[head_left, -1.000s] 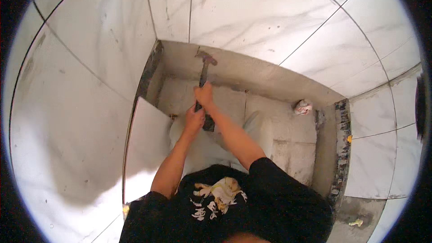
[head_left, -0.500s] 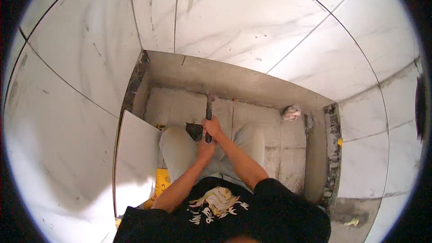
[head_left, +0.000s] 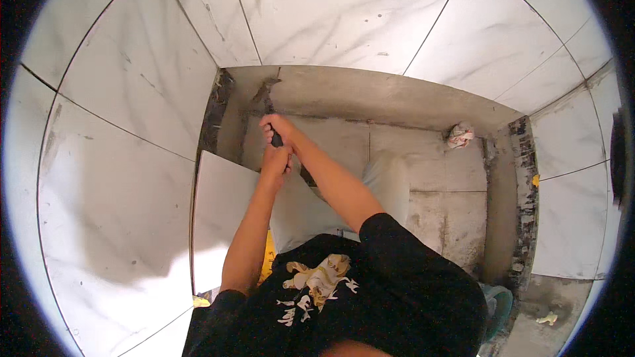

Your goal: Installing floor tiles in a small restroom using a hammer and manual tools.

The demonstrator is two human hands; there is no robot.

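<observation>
- Marble-patterned wall tiles ring a bare grey cement floor in the head view.
- Right hand sits fisted, fingers curled tight round a dark tool handle; only a short stretch of handle shows between the hands, near the far left corner.
- Left hand grips just below, fingers wrapped shut on the same handle, touching the right.
- Loose white tile leans at the left wall.
- Crumpled rag lies at the far right, well apart.

Packages, labels, signs, screens: none visible. Only marble-patterned wall tiles, bare cement and floor tiles in view.
</observation>
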